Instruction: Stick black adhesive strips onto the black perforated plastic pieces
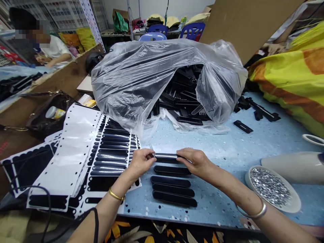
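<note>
A long black piece with rounded ends [166, 157], glossy along its top, lies level between my hands. My left hand [139, 163] pinches its left end between thumb and fingers; a small clear sliver shows at these fingertips. The fingers of my right hand [196, 162] close on its right end. Just below, several similar black pieces [172, 185] lie in a stacked row on the blue speckled table [215, 202]. To the left, near my left hand, are white sheets of black rounded stickers [111, 152].
A clear plastic bag [141, 77] of black plastic parts [182, 91] stands behind my hands. At right sits a white bowl [293, 202] of small metal pieces [269, 187]. Loose black parts [243, 126] lie beyond it. Another person [55, 50] sits at far left.
</note>
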### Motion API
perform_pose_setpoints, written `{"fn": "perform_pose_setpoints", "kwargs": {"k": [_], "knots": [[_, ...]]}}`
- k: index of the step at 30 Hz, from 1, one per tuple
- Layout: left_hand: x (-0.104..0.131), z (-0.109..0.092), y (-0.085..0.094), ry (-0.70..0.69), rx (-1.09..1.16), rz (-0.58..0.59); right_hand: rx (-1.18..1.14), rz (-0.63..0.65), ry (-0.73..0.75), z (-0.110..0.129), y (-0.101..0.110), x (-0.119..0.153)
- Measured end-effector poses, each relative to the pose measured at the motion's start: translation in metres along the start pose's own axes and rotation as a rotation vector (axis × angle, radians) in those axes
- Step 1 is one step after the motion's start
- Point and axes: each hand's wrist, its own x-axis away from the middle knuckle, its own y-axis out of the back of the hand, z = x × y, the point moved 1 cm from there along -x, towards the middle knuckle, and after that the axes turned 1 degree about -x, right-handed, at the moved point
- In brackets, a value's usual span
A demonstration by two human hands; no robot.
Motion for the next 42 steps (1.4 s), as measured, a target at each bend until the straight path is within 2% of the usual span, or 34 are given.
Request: {"fn": "perform_pose_setpoints", "kwargs": {"k": [10, 23, 29, 42], "knots": [[0.001, 0.005, 0.001, -0.023, 0.029, 0.002, 0.027, 0.052, -0.009, 0.000, 0.000, -0.001], [0.001, 0.003, 0.002, -0.009, 0.078, -0.008, 0.021, 0.017, -0.066, -0.003, -0.010, 0.003], [0.001, 0.003, 0.002, 0.046, 0.111, 0.005, 0.083, 0.062, -0.019, 0.000, -0.006, -0.001], [0.002, 0.003, 0.003, 0.046, 0.171, 0.007, 0.104, 0.120, -0.013, -0.001, -0.005, -0.004]]}}
